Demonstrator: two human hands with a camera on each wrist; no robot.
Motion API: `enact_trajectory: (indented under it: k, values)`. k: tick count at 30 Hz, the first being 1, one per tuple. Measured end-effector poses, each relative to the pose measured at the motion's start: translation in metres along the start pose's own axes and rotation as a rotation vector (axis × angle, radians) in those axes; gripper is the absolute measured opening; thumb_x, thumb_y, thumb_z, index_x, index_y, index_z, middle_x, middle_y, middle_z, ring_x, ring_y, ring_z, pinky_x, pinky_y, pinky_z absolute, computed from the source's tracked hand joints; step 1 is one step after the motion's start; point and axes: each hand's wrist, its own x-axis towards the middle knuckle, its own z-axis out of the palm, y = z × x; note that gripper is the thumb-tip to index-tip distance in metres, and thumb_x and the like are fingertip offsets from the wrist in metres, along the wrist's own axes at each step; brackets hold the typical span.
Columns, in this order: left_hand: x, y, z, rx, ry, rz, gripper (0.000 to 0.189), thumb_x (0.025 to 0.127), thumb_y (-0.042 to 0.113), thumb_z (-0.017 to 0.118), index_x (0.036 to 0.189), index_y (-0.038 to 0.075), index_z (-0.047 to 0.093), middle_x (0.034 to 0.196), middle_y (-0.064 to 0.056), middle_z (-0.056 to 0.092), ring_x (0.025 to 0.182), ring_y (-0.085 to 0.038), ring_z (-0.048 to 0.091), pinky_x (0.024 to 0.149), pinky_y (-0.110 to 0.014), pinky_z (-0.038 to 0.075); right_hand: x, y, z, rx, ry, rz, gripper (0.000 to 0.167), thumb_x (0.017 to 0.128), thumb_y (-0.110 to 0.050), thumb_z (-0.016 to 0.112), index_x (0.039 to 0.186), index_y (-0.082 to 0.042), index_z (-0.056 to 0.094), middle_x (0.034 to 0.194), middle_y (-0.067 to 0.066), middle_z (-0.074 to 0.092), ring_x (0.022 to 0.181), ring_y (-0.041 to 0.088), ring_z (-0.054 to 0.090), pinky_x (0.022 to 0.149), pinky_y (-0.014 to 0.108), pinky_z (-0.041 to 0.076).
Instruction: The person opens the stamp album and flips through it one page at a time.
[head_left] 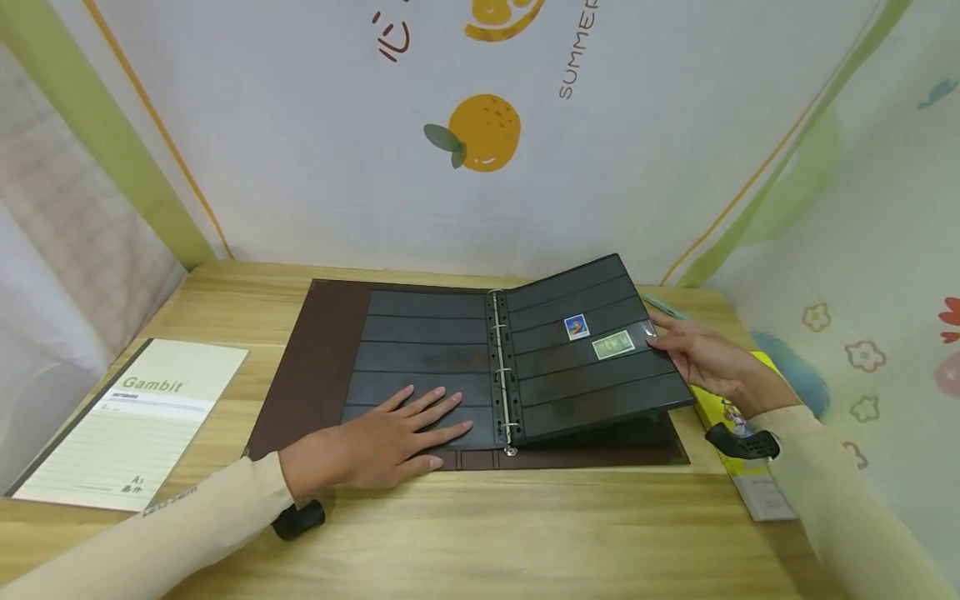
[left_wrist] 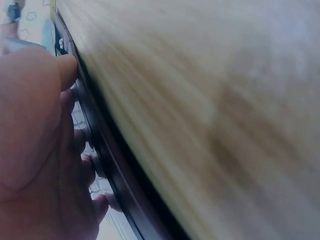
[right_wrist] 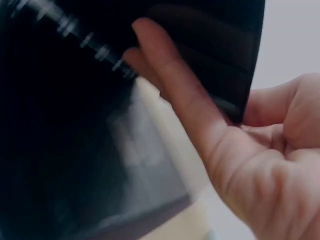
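Note:
A stamp album with a dark brown cover [head_left: 292,375] lies spread on the wooden table, its black strip-pocket pages held by a metal ring spine [head_left: 502,367]. My left hand [head_left: 390,442] rests with spread fingers on the lower part of the left page [head_left: 420,342]. At the outer edge of the right page [head_left: 585,392], my right hand [head_left: 705,362] pinches it and holds it tilted up, with the thumb above and fingers [right_wrist: 185,85] beneath. A blue stamp [head_left: 576,327] and a green stamp [head_left: 613,344] sit in that page's pockets.
To the left lies a cream notebook [head_left: 127,425] marked Gambit. A yellow and white box [head_left: 761,492] is partly hidden beneath the right forearm. Behind the album's right side is a thin teal object [head_left: 663,307]. Printed white cloth [head_left: 337,167] hangs around the table's back and sides.

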Motion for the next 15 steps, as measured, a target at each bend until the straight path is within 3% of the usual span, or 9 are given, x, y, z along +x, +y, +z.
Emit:
enact_trajectory:
  k: [2, 6, 9, 11, 13, 15]
  values:
    - [0.000, 0.000, -0.001, -0.004, -0.013, -0.006, 0.055, 0.111, 0.043, 0.031, 0.163, 0.029, 0.022, 0.172, -0.007, 0.008, 0.159, -0.032, 0.009, 0.125, -0.063, 0.012, 0.001, -0.015, 0.015, -0.071, 0.007, -0.007, 0.075, 0.111, -0.005, 0.028, 0.154, -0.012, -0.033, 0.127, 0.004, 0.069, 0.109, 0.018, 0.073, 0.090, 0.030, 0.059]
    - [0.000, 0.002, -0.003, -0.010, -0.032, -0.020, 0.055, 0.111, 0.044, 0.031, 0.163, 0.030, 0.021, 0.172, -0.006, 0.006, 0.160, -0.031, 0.008, 0.125, -0.062, 0.010, 0.006, -0.044, 0.045, -0.296, 0.104, 0.037, 0.078, 0.111, -0.014, 0.037, 0.158, -0.010, -0.026, 0.082, -0.010, 0.066, 0.070, 0.000, 0.068, 0.070, 0.012, 0.056]
    - [-0.001, 0.002, -0.003, -0.012, -0.038, -0.024, 0.055, 0.111, 0.044, 0.031, 0.163, 0.030, 0.021, 0.172, -0.006, 0.006, 0.160, -0.031, 0.007, 0.126, -0.061, 0.010, 0.008, -0.062, 0.063, -0.395, 0.183, 0.084, 0.081, 0.110, -0.019, 0.043, 0.160, -0.013, -0.020, 0.064, -0.013, 0.052, 0.054, -0.003, 0.056, 0.062, 0.009, 0.051]
    - [-0.001, 0.002, -0.003, -0.012, -0.037, -0.023, 0.055, 0.111, 0.044, 0.032, 0.163, 0.030, 0.021, 0.172, -0.006, 0.006, 0.160, -0.031, 0.007, 0.126, -0.061, 0.009, 0.011, -0.070, 0.072, -0.428, 0.203, 0.098, 0.079, 0.110, -0.020, 0.043, 0.161, -0.016, -0.018, 0.063, -0.014, 0.047, 0.053, -0.003, 0.052, 0.061, 0.009, 0.050]
    - [-0.001, 0.002, -0.003, -0.011, -0.034, -0.023, 0.055, 0.111, 0.043, 0.032, 0.163, 0.029, 0.021, 0.172, -0.006, 0.007, 0.160, -0.031, 0.008, 0.126, -0.062, 0.010, 0.014, -0.076, 0.078, -0.425, 0.208, 0.109, 0.079, 0.110, -0.020, 0.043, 0.162, -0.019, -0.016, 0.072, -0.012, 0.055, 0.061, -0.002, 0.059, 0.069, 0.014, 0.055]
    - [0.000, 0.002, -0.003, -0.010, -0.032, -0.024, 0.055, 0.111, 0.043, 0.032, 0.163, 0.029, 0.022, 0.172, -0.006, 0.007, 0.159, -0.031, 0.008, 0.126, -0.062, 0.010, 0.018, -0.079, 0.084, -0.440, 0.219, 0.125, 0.078, 0.110, -0.021, 0.044, 0.163, -0.021, -0.014, 0.074, -0.010, 0.055, 0.063, -0.001, 0.060, 0.070, 0.016, 0.056]
